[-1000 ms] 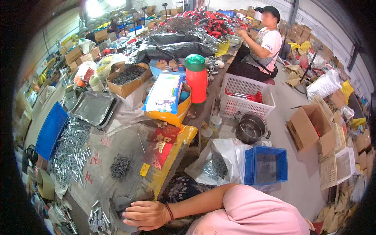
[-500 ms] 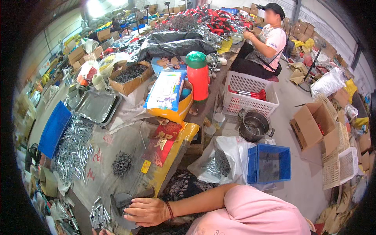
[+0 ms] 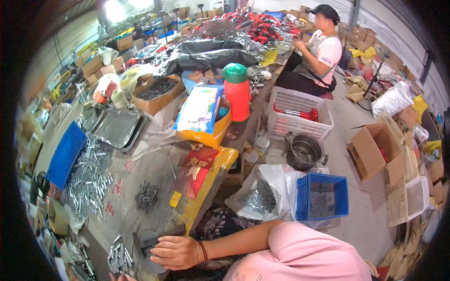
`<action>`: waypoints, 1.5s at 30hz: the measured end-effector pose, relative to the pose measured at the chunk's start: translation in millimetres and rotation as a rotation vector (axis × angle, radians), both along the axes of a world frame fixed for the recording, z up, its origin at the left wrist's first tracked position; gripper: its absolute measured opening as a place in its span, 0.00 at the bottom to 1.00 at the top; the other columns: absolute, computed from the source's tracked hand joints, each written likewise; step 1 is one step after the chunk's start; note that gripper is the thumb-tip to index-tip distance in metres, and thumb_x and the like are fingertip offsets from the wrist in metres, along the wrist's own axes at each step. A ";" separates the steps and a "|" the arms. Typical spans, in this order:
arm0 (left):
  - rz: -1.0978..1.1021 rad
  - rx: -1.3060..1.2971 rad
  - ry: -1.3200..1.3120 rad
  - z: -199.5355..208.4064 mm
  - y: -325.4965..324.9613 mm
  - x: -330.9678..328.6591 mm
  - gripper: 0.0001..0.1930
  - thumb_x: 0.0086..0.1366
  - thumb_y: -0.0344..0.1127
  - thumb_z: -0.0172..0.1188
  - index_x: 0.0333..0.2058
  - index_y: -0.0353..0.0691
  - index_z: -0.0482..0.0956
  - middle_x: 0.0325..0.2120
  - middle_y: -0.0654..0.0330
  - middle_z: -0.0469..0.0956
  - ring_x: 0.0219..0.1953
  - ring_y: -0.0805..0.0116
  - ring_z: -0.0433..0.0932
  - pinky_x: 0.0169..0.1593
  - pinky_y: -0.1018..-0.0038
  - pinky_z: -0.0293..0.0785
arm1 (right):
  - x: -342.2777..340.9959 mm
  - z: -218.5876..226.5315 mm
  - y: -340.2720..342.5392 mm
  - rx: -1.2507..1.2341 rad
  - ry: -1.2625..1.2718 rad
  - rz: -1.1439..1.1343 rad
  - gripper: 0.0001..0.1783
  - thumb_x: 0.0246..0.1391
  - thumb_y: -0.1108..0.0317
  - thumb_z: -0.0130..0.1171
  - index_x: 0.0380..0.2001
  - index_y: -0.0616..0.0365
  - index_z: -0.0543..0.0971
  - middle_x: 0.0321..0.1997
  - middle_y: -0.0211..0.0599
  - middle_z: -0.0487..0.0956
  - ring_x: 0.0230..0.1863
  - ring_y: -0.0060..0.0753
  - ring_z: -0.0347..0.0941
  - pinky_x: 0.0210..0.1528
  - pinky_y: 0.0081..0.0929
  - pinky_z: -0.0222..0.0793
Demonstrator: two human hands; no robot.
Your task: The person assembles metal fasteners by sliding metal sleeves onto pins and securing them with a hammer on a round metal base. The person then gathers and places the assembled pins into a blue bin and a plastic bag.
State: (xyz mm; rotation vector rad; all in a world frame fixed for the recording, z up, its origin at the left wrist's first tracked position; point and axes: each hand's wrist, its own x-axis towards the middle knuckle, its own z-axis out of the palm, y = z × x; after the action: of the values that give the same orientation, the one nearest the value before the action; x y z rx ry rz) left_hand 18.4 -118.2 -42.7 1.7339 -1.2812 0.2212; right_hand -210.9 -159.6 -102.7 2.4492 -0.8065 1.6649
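My right hand (image 3: 176,253) is at the bottom centre, a dark beaded bracelet on its wrist. Its fingers lie together and curl over part of a dark grey metal fixture (image 3: 146,243); what is under them is hidden. Of my left hand (image 3: 122,277), only some fingertips show at the lower edge, just below a small pile of shiny metal tubes (image 3: 120,254). Whether those fingers hold anything is not visible. Farther up the worktable sits a small heap of dark screws or pins (image 3: 147,196).
Left lies a big heap of metal tubes (image 3: 89,175) beside a blue bin (image 3: 65,155). Metal trays (image 3: 115,129), a carton of dark small parts (image 3: 158,89) and a red flask (image 3: 237,100) stand beyond. At right are a blue crate (image 3: 322,178), a pot (image 3: 304,150) and a seated co-worker (image 3: 318,56).
My right hand has shifted very slightly to the right and up over the fixture. The co-worker's hands have moved a little. The piles on the table look the same.
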 end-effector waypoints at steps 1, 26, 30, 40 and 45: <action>-0.007 -0.014 0.053 -9.7 -4.5 13.0 0.22 0.68 0.31 0.65 0.60 0.36 0.78 0.41 0.55 0.83 0.35 0.64 0.79 0.38 0.69 0.77 | 2.4 1.7 2.1 0.001 0.013 0.009 0.25 0.58 0.59 0.64 0.57 0.57 0.81 0.58 0.39 0.80 0.57 0.40 0.78 0.68 0.45 0.72; -0.278 -0.025 0.333 -12.8 5.7 8.7 0.25 0.63 0.18 0.64 0.60 0.37 0.77 0.37 0.68 0.80 0.24 0.85 0.63 0.29 0.82 0.64 | -154.4 87.0 -162.0 0.663 0.554 -0.635 0.20 0.54 0.71 0.63 0.50 0.58 0.74 0.46 0.57 0.83 0.50 0.61 0.82 0.49 0.53 0.78; -0.461 0.189 0.308 28.3 23.8 -31.2 0.22 0.62 0.20 0.65 0.55 0.41 0.81 0.37 0.70 0.81 0.27 0.87 0.63 0.31 0.86 0.62 | -159.7 89.6 -152.4 0.635 0.515 -0.506 0.16 0.53 0.73 0.62 0.47 0.58 0.77 0.42 0.51 0.84 0.47 0.60 0.82 0.49 0.50 0.78; -0.513 0.234 0.046 30.0 16.3 -56.0 0.06 0.62 0.29 0.68 0.39 0.40 0.87 0.34 0.58 0.81 0.38 0.57 0.81 0.41 0.65 0.76 | -58.3 98.0 -26.7 0.457 0.374 0.225 0.11 0.50 0.75 0.66 0.39 0.54 0.86 0.35 0.37 0.78 0.38 0.45 0.79 0.41 0.38 0.76; -0.485 0.239 0.073 23.3 21.4 -50.2 0.08 0.60 0.26 0.71 0.39 0.38 0.88 0.33 0.58 0.80 0.36 0.61 0.80 0.40 0.69 0.76 | -39.3 93.2 -26.2 0.342 0.497 0.170 0.07 0.47 0.73 0.66 0.33 0.52 0.84 0.35 0.33 0.76 0.41 0.41 0.78 0.44 0.38 0.76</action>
State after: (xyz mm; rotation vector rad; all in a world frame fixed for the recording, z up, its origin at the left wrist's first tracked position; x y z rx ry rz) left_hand -31.7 -96.7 -19.5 1.5485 -1.6794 -0.2834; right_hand -250.2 -185.8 -9.6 3.0468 -0.8800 0.9265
